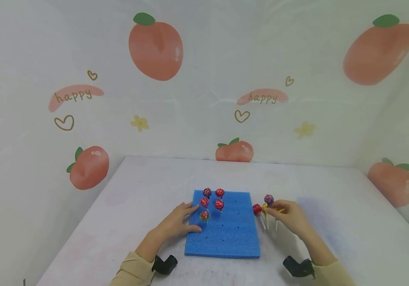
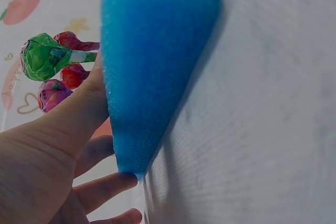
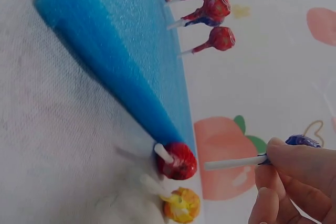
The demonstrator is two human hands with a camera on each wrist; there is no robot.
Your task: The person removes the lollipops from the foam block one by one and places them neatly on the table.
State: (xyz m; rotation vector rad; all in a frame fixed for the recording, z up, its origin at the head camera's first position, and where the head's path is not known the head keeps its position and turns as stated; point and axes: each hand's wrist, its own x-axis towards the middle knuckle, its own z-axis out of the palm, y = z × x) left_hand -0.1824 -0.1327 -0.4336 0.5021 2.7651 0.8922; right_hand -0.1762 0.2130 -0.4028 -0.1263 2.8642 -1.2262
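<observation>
A blue foam board [image 1: 231, 246] with small holes lies flat on the table. Several wrapped lollipops, such as a red one [image 1: 219, 204] and a green-and-red one [image 1: 204, 215], stand upright in its left and middle parts. My left hand [image 1: 175, 221] rests at the board's left edge, thumb and fingers spread against it. To the right of the board, my right hand [image 1: 290, 214] pinches a blue-purple lollipop [image 1: 269, 199] just below its wrapped head. Its white stick [image 3: 231, 163] points down, apart from the board. Fingers partly hide the candy in the right wrist view.
Beside the board's right edge lie a red lollipop [image 3: 178, 162] and a yellow lollipop [image 3: 182, 205]. Something yellow [image 1: 281, 210] shows partly behind my right fingers. A white curtain printed with fruit [image 1: 204, 119] hangs behind the white table [image 1: 147, 178].
</observation>
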